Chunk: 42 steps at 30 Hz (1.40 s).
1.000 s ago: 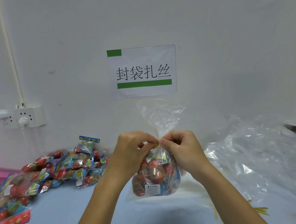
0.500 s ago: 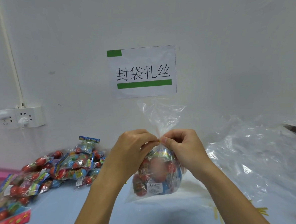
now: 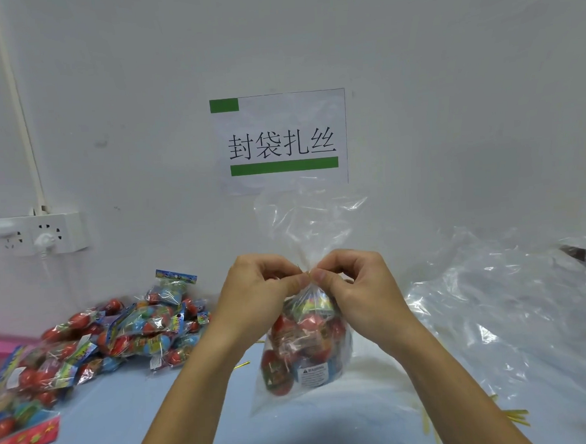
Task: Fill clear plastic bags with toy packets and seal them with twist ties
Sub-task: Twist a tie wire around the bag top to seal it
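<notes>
At the frame's centre, the left hand (image 3: 260,292) and right hand (image 3: 352,287) pinched a gold twist tie (image 3: 307,275) round the neck of the filled clear bag (image 3: 304,351), which stood on the blue table (image 3: 131,410). Loose toy packets (image 3: 133,331) lay at nine o'clock.

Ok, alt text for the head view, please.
Both hands, left hand and right hand, pinch a gold twist tie at the neck of a clear bag of toy packets. More loose packets lie left.
</notes>
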{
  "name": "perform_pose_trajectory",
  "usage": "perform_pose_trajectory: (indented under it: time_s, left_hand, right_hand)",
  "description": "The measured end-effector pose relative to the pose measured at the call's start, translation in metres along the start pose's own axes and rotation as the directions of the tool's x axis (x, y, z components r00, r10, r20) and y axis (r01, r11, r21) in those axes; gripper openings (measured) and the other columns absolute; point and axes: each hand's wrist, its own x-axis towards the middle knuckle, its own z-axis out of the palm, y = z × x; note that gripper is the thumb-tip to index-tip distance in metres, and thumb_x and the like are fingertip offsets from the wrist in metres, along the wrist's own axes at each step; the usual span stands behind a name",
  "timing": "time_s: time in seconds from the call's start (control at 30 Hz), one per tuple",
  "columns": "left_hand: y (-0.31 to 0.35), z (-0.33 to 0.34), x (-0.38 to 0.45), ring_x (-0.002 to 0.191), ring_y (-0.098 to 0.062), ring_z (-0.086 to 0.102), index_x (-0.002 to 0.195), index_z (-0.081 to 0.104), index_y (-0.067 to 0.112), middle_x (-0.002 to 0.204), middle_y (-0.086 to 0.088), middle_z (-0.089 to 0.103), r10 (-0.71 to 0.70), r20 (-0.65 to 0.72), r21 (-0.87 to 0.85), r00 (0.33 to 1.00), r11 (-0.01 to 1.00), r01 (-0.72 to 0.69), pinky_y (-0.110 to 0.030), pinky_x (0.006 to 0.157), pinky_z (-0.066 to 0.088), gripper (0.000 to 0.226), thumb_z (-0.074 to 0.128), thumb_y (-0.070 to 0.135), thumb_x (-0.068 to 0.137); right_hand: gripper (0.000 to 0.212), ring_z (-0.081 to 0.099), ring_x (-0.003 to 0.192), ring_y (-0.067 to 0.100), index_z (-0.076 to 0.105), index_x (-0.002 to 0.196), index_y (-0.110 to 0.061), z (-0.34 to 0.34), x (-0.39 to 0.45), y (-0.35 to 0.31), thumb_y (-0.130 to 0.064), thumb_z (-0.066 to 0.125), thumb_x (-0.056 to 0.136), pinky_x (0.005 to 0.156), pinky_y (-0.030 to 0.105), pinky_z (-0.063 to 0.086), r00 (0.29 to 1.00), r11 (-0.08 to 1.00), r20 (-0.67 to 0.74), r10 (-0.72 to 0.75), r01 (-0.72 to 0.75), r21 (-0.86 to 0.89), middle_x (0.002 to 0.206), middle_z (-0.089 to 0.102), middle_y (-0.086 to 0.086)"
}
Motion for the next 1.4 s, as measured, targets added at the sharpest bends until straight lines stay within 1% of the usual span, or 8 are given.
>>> perform_pose_trajectory:
  time_s: [0.17,0.47,0.6,0.73,0.9,1.13,1.23,1.4]
  left_hand:
    - [0.0,0.0,0.004,0.059,-0.014,0.047,0.059,0.071,0.013,0.058,0.0,0.058,-0.307,0.047,-0.169,0.951,0.935,0.31,-0.03,0.061,0.038,0.023,0.07,0.004,0.08]
    - [-0.004,0.003,0.002,0.07,-0.021,0.047,0.071,0.065,0.006,0.067,-0.003,0.058,-0.435,0.116,-0.243,0.893,0.86,0.45,-0.035,0.067,0.036,0.012,0.059,0.007,0.081]
    - [-0.002,0.004,0.002,0.072,-0.018,0.058,0.076,0.072,0.01,0.073,-0.003,0.067,-0.331,0.152,-0.214,0.931,0.909,0.358,-0.033,0.072,0.043,0.017,0.061,0.015,0.088]
    - [-0.002,0.006,0.001,0.069,-0.019,0.069,0.095,0.065,0.013,0.082,-0.006,0.073,-0.084,-0.029,-0.177,0.996,0.981,0.078,-0.035,0.069,0.056,0.01,0.072,0.012,0.088]
    - [-0.001,0.013,-0.002,0.079,-0.008,0.072,0.09,0.079,0.024,0.082,0.011,0.076,0.142,-0.059,0.003,0.988,0.99,-0.142,-0.029,0.071,0.06,0.01,0.074,0.016,0.087]
    - [-0.002,0.02,-0.002,0.09,0.006,0.064,0.088,0.081,0.024,0.093,0.02,0.072,0.24,-0.124,0.233,0.963,0.95,-0.206,-0.02,0.077,0.052,0.007,0.075,0.024,0.086]
    - [-0.003,0.022,-0.002,0.08,0.007,0.065,0.078,0.081,0.025,0.079,0.019,0.073,0.224,-0.118,0.281,0.968,0.942,-0.183,-0.011,0.067,0.046,0.012,0.073,0.027,0.087]
    - [-0.003,0.02,-0.001,0.06,0.002,0.067,0.07,0.079,0.025,0.062,0.014,0.072,0.1,-0.097,0.135,0.99,0.987,-0.087,-0.008,0.051,0.044,0.018,0.074,0.022,0.087]
  right_hand:
    - [0.022,0.068,0.065,0.021,0.072,0.069,-0.015,0.005,0.0,0.001,-0.002,0.07,0.087,0.062,0.035,0.057,1.0,1.0,-0.017,0.002,-0.002,-0.004,0.072,0.07,0.001]
    - [0.022,0.063,0.071,0.005,0.073,0.066,-0.015,0.01,0.0,0.004,0.001,0.074,0.081,0.066,0.012,0.044,0.996,0.993,-0.029,-0.085,0.083,-0.079,0.072,0.066,-0.008]
    - [0.027,0.065,0.065,0.007,0.071,0.064,-0.021,0.006,0.001,0.004,-0.002,0.073,0.083,0.061,0.017,0.051,0.997,0.998,-0.07,-0.023,0.018,-0.06,0.07,0.069,-0.006]
    - [0.031,0.061,0.058,0.003,0.07,0.061,-0.023,-0.002,0.002,0.003,-0.003,0.073,0.084,0.059,0.015,0.049,0.994,1.0,-0.112,0.012,-0.014,-0.016,0.06,0.067,-0.011]
    - [0.035,0.063,0.06,0.0,0.07,0.058,-0.025,-0.008,0.003,0.003,-0.003,0.072,0.085,0.059,0.015,0.05,0.989,1.0,-0.145,0.009,-0.008,0.004,0.061,0.068,-0.011]
    - [0.032,0.064,0.064,0.003,0.071,0.061,-0.024,-0.009,0.003,0.005,-0.004,0.071,0.086,0.065,0.024,0.053,0.986,1.0,-0.168,0.01,-0.011,-0.009,0.062,0.068,-0.012]
    - [0.03,0.065,0.064,0.006,0.071,0.062,-0.023,-0.008,0.004,0.005,-0.005,0.072,0.085,0.066,0.027,0.054,0.983,1.0,-0.181,0.018,-0.019,-0.001,0.062,0.068,-0.011]
    - [0.03,0.065,0.064,0.005,0.07,0.061,-0.023,-0.008,0.004,0.006,-0.006,0.073,0.085,0.063,0.023,0.052,0.983,1.0,-0.184,0.023,-0.023,0.006,0.062,0.068,-0.01]
